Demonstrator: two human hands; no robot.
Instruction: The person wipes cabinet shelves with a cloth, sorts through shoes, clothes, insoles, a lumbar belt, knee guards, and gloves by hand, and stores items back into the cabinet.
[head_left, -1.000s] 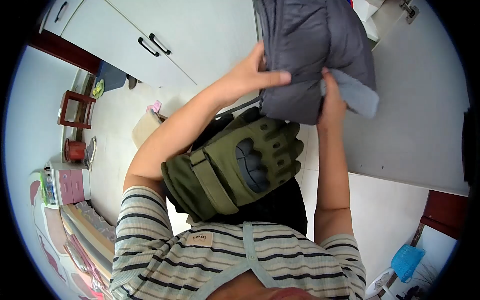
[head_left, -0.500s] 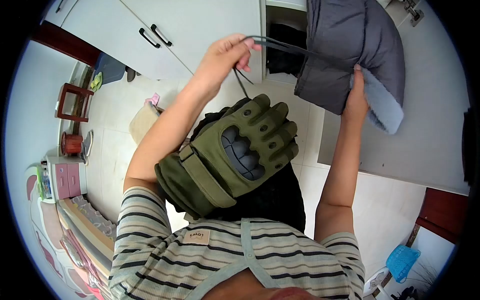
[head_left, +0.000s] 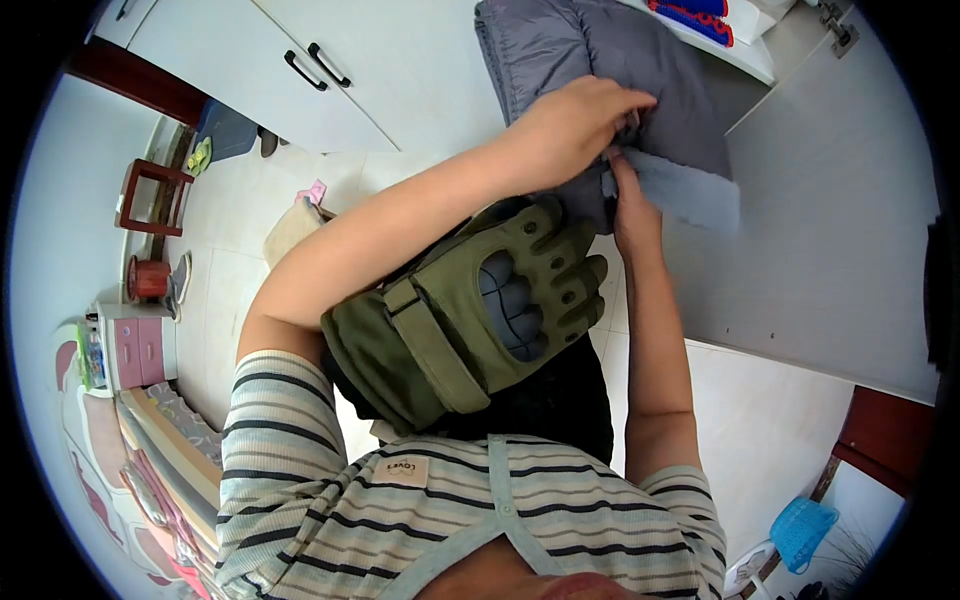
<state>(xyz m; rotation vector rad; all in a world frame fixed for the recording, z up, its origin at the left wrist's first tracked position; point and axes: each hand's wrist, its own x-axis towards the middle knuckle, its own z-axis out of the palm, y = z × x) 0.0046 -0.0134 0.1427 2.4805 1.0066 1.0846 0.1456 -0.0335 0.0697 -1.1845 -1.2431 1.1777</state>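
Observation:
A dark grey padded garment (head_left: 665, 85) with a pale blue fleecy part (head_left: 690, 193) hangs bunched at the top centre. My right hand (head_left: 638, 205) grips its lower edge, thumb on top. Just above and left of it, my left hand (head_left: 575, 130) lies across the garment with curled fingers; what they pinch is hidden. An olive green glove (head_left: 450, 310) with dark knuckle padding rests over my lap, below my left forearm and partly touching the garment.
White cabinet doors (head_left: 400, 60) with black handles stand at the upper left, and an open door panel (head_left: 820, 220) at the right. A shelf at the top right holds a red and blue item (head_left: 700, 15). A brown stool (head_left: 150, 197) and a blue basket (head_left: 805, 530) are farther off.
The garment shifted right, then back left with my right hand. My left hand drew out a dark cord, then moved right onto the garment; the cord no longer shows in its fingers.

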